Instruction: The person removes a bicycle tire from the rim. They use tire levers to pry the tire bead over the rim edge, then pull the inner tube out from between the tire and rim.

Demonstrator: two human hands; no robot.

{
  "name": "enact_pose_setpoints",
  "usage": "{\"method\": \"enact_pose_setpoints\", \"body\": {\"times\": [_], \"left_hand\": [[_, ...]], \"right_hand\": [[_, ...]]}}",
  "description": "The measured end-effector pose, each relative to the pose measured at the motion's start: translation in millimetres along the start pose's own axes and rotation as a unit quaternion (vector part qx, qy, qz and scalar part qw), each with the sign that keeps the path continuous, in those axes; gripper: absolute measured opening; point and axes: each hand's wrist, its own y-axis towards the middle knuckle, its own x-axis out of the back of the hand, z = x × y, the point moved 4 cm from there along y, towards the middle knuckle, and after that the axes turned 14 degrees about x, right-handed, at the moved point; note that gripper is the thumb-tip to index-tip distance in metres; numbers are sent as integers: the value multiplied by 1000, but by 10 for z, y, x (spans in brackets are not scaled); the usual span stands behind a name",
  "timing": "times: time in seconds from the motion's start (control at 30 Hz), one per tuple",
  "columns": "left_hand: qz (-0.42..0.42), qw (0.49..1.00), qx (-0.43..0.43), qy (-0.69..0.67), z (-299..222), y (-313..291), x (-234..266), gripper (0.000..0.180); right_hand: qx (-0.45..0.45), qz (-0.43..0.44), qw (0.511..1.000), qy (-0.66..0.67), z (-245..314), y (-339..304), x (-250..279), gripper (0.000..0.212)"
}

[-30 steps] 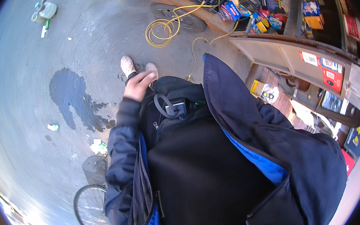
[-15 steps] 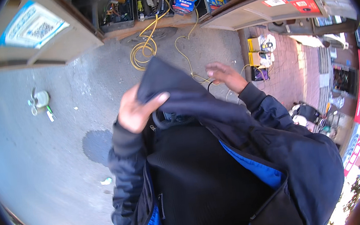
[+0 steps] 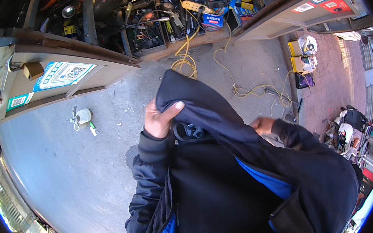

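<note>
My left hand [image 3: 163, 120] is closed on the raised front edge of the dark jacket [image 3: 198, 97] I am wearing, with the thumb on top of the cloth. The lifted cloth runs in a long fold down to the right, and bright blue lining [image 3: 264, 178] shows along its inner edge. My right hand [image 3: 264, 125] is beside the far side of that fold; its fingers are bent and partly hidden by the cloth, so whether they grip it does not show. Below the fold, a dark strapped object [image 3: 188, 130] rests at my chest against a black top [image 3: 219, 176].
Ahead, an open compartment holds tools in black bins [image 3: 145, 37], a cream power strip [image 3: 196, 7] and a coiled yellow cord [image 3: 184, 65]. Open panels [image 3: 70, 76] flank it. A whitish container [image 3: 82, 116] stands on the ground at left; yellow boxes [image 3: 298, 64] are at right.
My right hand has dropped from open above the fold to beside its edge, fingers bending. My left hand still holds the jacket. The view has shifted, showing more of the tool compartment.
</note>
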Motion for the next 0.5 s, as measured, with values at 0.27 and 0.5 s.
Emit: {"method": "enact_pose_setpoints", "body": {"times": [0.27,0.5], "left_hand": [[-4,988,74,134,239,395,136,33],[-144,980,92,106,598,133,1108,35]], "right_hand": [[-70,-89,988,-107,-397,722,-238,25],[-47,-112,986,-118,270,1595,231,25]]}}
